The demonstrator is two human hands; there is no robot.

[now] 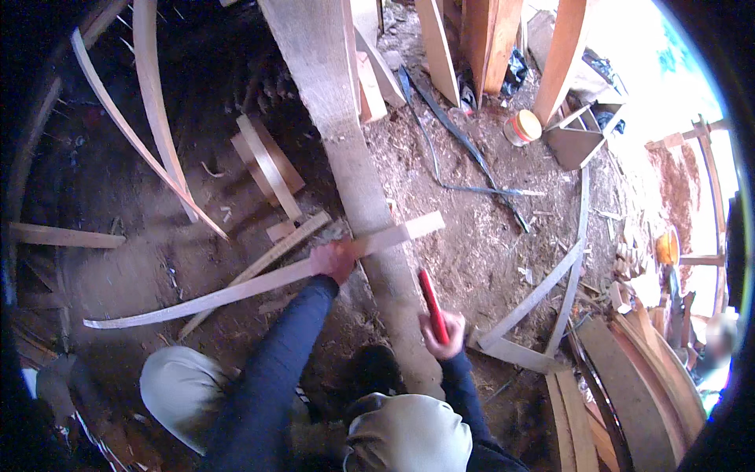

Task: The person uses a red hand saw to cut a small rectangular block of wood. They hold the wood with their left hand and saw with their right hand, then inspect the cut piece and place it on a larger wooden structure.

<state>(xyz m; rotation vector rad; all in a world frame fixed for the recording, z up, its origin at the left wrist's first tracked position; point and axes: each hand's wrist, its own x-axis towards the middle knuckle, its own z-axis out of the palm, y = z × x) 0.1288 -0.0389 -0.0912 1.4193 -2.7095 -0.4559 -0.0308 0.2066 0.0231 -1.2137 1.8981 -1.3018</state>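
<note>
My left hand [334,259] is closed around a long, pale wooden strip [212,296]. The strip lies across a thick wooden beam [368,189], its squared end reaching past the beam to the right and its long side stretching left. To the right of the beam, my right hand [444,333] grips a slim red tool [429,296] that points up and away from me. What kind of tool it is, I cannot tell. Beneath the strip, near my left hand, a thinner wooden batten [259,269] slants across the ground.
Short boards [267,167] lie crossed left of the beam. A dark strap [464,145], a round tub with a pale lid [522,127] and a wooden box with dividers [580,135] are on the chip-strewn ground. Joined slats [543,291] and stacked planks [629,385] stand at right.
</note>
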